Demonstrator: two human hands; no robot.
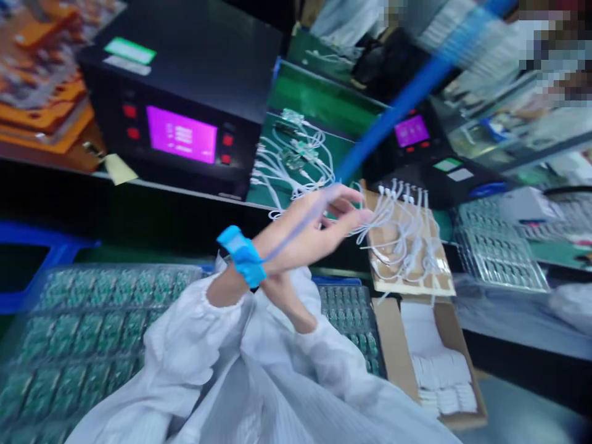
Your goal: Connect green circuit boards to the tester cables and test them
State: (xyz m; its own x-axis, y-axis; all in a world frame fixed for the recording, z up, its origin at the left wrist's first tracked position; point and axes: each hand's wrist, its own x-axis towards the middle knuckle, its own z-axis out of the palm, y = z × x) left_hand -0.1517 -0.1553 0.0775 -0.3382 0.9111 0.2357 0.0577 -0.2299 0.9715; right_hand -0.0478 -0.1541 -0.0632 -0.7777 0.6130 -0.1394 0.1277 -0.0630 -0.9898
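Observation:
My left hand point(335, 222), with a blue wrist strap point(243, 256) on its wrist, reaches right to a bundle of thin white cables point(402, 231) lying on a cardboard sheet point(416, 280). Its fingers are curled together around the cable ends, smeared by motion. A blue cord point(407, 98) runs from the strap up to the right. My right forearm point(289, 302) crosses under the left wrist; the right hand's fingers are hidden behind the left arm. Both sleeves are white.
A black tester with a magenta screen point(181, 134) stands at the back left, and a second one point(411, 131) at the right. Trays of green circuit boards point(92, 333) lie in front. A cardboard box of white parts point(439, 364) and clear trays point(494, 246) sit right.

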